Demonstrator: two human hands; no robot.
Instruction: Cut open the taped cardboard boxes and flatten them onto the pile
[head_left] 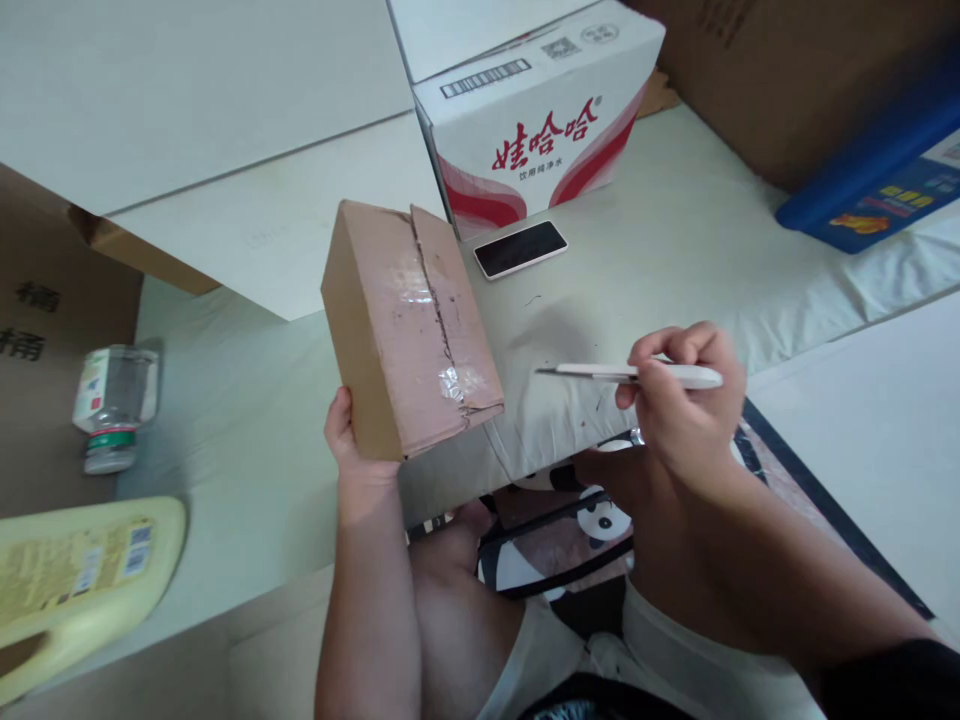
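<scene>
A small brown cardboard box (pixel 427 330) is held tilted in my left hand (pixel 346 432). The thumb lies against its left side and the other fingers are hidden beneath or behind it. Along the box's upper face runs a torn, dark-edged seam with bits of clear tape. My right hand (pixel 686 390) is closed around a white utility knife (pixel 600 372), its narrow tip pointing left toward the box. Knife and box are apart.
A phone (pixel 520 249) lies in front of a white and red carton (pixel 540 140). To the left are a clear plastic bottle (pixel 112 405) and a yellow jug (pixel 90 570). A blue container (pixel 877 170) stands at the right, on the pale covered surface (pixel 705 240).
</scene>
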